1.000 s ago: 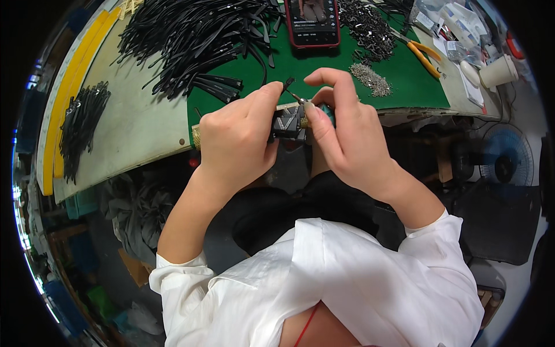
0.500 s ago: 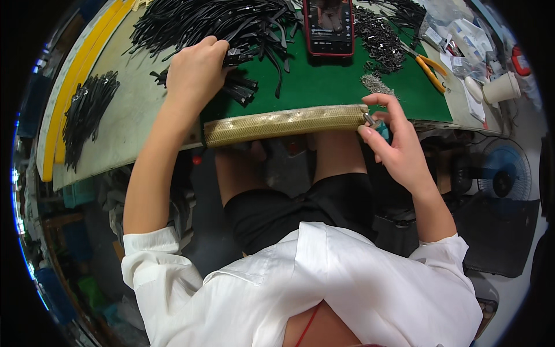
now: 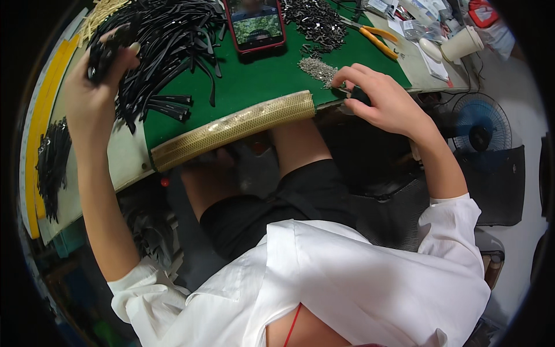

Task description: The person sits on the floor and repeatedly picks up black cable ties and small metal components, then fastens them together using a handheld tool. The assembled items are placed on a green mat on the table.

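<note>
My left hand (image 3: 95, 95) is raised at the far left, its fingers closed round a bunch of slim black strips (image 3: 107, 55) that look like eyeglass temples. Under and beside it spreads a big heap of the same black strips (image 3: 167, 46); a few lie apart with their cut ends (image 3: 173, 106) toward me. At the right table edge, my right hand (image 3: 384, 101) grips a small screwdriver (image 3: 359, 95) with a dark handle. Its thin metal shaft points left, close to a pile of tiny silver screws (image 3: 318, 69). The tip is partly hidden by the fingers.
A gold mesh-covered roll (image 3: 237, 127) lines the front edge of the green mat (image 3: 248, 75). Behind stand a red-cased phone (image 3: 256, 29), small black parts (image 3: 315, 26) and orange-handled pliers (image 3: 378, 41). A white cup (image 3: 462, 43) is at right, yellow strips (image 3: 43, 127) at left.
My left hand has lifted and moved left with the black strips. My right hand has turned over, bringing the screwdriver toward the silver screws. The head view has shifted right.
</note>
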